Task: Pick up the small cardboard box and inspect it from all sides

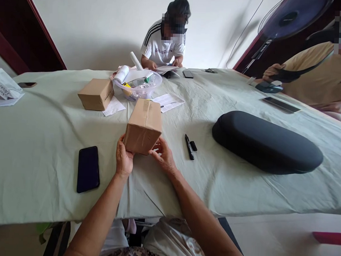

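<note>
A taped brown cardboard box point(144, 123) is tilted between my two hands over the middle of the table. My left hand point(124, 158) grips its lower left corner, with some fingers hidden beneath it. At the lower right edge, the fingers of my right hand point(163, 154) curl against the box. To the right lies a black marker point(189, 146) with its cap point(193, 145) off beside it. A dark phone point(88, 169) rests left of my arms. Another cardboard box point(96, 94) sits farther back on the left.
Beyond the box stands a clear plastic basin point(138, 90) with bottles and rolls, beside a paper form point(168, 102). A long black case point(266, 142) lies on the right of the green tablecloth point(41, 138). One person point(165, 42) sits opposite, another point(312, 73) at the right.
</note>
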Demonstrator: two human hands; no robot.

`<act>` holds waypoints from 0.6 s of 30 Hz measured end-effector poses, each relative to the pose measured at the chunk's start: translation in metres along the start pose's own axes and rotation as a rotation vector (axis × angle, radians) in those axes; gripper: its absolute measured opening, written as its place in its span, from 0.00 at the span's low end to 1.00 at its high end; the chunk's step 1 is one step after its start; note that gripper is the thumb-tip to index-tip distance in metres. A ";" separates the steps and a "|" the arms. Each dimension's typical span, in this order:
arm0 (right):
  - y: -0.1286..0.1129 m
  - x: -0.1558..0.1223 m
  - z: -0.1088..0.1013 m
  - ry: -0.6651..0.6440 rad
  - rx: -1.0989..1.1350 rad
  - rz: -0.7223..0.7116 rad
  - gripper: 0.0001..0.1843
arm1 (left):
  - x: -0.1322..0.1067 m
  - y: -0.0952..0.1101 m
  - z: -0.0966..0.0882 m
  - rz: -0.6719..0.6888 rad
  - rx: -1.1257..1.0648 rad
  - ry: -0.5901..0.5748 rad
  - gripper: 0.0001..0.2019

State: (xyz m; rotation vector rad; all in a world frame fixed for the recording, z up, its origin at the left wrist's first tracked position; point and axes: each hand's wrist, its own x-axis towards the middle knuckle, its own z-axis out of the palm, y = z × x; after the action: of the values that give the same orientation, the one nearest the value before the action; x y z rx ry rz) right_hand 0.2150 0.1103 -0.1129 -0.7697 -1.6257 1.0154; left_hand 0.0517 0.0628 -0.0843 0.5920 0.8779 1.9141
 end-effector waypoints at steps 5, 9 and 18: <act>0.001 -0.002 0.000 -0.060 -0.134 -0.053 0.44 | 0.002 0.001 0.001 -0.127 -0.140 0.065 0.30; -0.004 -0.003 -0.003 -0.061 -0.230 -0.153 0.45 | -0.002 0.003 0.003 -0.189 -0.192 0.067 0.27; -0.021 -0.004 -0.003 -0.030 -0.419 -0.341 0.46 | -0.004 0.005 0.007 -0.258 -0.205 0.129 0.27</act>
State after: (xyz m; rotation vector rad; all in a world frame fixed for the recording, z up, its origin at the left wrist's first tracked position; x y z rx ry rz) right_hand 0.2193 0.0980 -0.0956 -0.7153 -1.9441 0.4504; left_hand 0.0557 0.0596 -0.0767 0.2223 0.7843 1.7920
